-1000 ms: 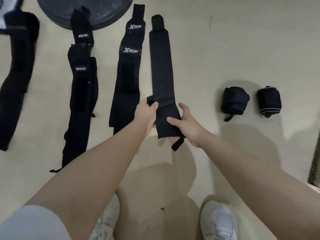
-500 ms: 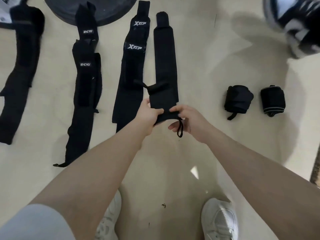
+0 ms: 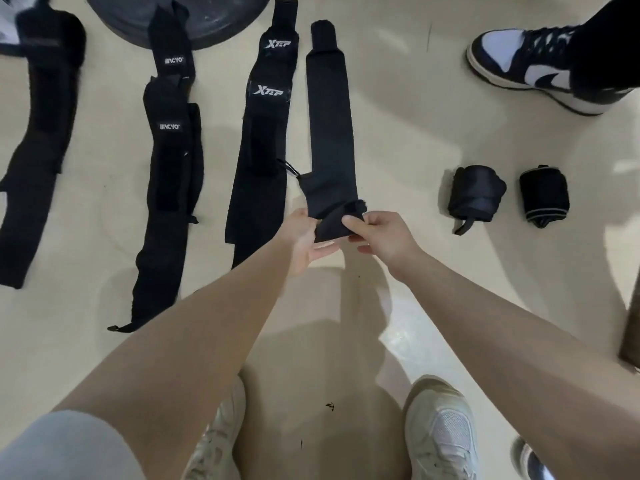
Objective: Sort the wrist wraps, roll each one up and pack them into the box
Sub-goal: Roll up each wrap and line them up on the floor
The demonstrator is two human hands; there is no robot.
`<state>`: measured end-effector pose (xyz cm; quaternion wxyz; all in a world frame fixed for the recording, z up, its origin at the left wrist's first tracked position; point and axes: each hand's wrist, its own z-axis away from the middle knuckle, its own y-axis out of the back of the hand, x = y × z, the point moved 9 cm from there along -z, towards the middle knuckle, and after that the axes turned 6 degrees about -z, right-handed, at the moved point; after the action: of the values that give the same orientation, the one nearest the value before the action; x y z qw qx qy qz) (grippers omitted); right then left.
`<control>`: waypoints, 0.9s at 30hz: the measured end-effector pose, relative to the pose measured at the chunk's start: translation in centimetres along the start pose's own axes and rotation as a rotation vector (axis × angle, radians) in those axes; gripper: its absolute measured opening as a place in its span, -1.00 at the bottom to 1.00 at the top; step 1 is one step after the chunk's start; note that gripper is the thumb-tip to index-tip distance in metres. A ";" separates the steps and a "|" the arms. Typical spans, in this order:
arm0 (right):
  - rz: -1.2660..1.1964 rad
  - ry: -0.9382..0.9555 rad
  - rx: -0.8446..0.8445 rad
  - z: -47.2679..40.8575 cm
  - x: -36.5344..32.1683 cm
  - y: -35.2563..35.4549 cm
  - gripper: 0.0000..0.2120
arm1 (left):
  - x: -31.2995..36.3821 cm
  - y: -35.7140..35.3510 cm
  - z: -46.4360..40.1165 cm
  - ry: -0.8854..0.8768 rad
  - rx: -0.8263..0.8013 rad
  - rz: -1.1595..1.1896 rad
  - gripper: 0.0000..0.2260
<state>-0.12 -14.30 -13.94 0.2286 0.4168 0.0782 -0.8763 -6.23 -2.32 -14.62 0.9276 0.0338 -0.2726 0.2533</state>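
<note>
Both hands meet low over the pale floor (image 3: 398,133). The left hand (image 3: 304,237) pinches the near end of a long black wrist wrap (image 3: 330,123), and the right hand (image 3: 384,233) pinches the same end from the other side, thumb on top. The end is folded into a small bunch between them, so I cannot see how many turns it has. The rest of the wrap lies flat, stretching away from the hands. A thin loop (image 3: 289,168) sticks out just beyond the left hand. Further out past the left hand lie more flat wraps: one marked Xtep (image 3: 266,140), one with small white labels (image 3: 169,188), and a blurry one (image 3: 34,150) cut off by the edge. Out past the right hand sit two rolled wraps, a plain one (image 3: 474,199) and a striped one (image 3: 543,195), close but apart. A dark round plate (image 3: 207,19) is cut off at the top. Another person's black and white shoe (image 3: 530,64) stands far beyond the right hand. Two white shoes (image 3: 443,431) show below the arms. I see no box.
</note>
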 end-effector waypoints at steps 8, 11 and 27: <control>-0.249 -0.159 0.189 0.0 2.0 0.8 -0.74 | -0.9 -1.0 0.4 0.026 -0.146 0.063 -0.77; -0.127 -0.062 0.109 0.3 0.7 0.6 -0.72 | -0.4 -0.7 0.0 -0.047 -0.141 0.007 -0.65; 0.084 0.116 -0.155 0.4 0.1 -0.1 -0.79 | -0.1 -0.3 0.2 -0.027 -0.135 0.102 -0.70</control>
<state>-0.53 -14.34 -13.75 0.2920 0.4508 0.1413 -0.8316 -6.24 -2.71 -14.54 0.9098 -0.0394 -0.3028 0.2810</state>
